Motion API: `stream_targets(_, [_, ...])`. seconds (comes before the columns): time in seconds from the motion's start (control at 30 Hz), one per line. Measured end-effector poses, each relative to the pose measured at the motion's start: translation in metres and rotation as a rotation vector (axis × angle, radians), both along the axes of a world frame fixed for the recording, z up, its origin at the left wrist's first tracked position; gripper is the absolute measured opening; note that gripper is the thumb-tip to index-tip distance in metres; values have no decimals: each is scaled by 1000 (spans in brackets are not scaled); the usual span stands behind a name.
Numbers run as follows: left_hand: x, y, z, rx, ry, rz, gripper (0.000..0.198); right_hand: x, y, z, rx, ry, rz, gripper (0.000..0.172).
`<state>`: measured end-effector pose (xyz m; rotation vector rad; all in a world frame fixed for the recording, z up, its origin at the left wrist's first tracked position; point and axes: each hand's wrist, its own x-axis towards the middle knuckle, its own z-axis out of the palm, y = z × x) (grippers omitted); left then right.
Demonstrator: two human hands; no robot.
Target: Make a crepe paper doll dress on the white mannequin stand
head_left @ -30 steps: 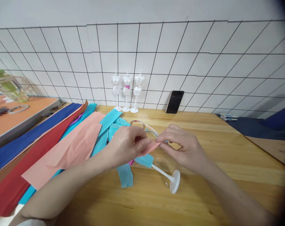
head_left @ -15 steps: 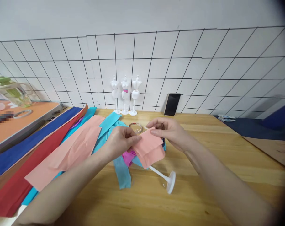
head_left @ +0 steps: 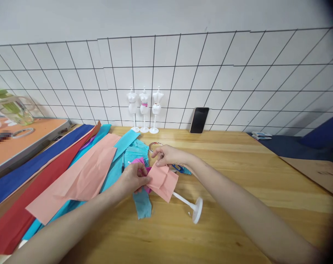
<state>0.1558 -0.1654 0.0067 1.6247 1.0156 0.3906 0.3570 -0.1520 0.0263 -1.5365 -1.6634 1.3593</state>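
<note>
My left hand point(head_left: 133, 179) pinches the edge of a small salmon-pink paper piece point(head_left: 163, 183) held just above the wooden table point(head_left: 237, 183). My right hand point(head_left: 167, 156) has its fingers curled together at the paper's top corner, touching it. Under the paper lies a white mini mannequin stand point(head_left: 192, 209) on its side, with magenta point(head_left: 140, 161) and teal paper scraps point(head_left: 143, 205) around it. Blue-handled scissors point(head_left: 180, 168) lie just behind my right wrist.
Long sheets of salmon point(head_left: 78, 176), teal, red point(head_left: 15, 220) and blue paper point(head_left: 31, 165) cover the table's left. Three white mini mannequins point(head_left: 144, 110) and a black phone point(head_left: 198, 120) lean at the grid wall. A round tin point(head_left: 154, 146) sits mid-table. An orange desk with a jug point(head_left: 12, 108) is at left.
The pink paper was folded between both hands, then opened and lowered toward the table. My right hand has moved left and back to the paper's top corner.
</note>
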Motion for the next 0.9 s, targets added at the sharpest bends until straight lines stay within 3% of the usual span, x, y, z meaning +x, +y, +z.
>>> stream_targets(0.3, [-3, 4, -8, 116, 21, -33, 22, 2, 7, -15, -40, 7, 29, 29])
stream_targets(0.9, [-7, 6, -12, 67, 9, -54, 20, 0, 3, -20, -39, 59, -5, 31])
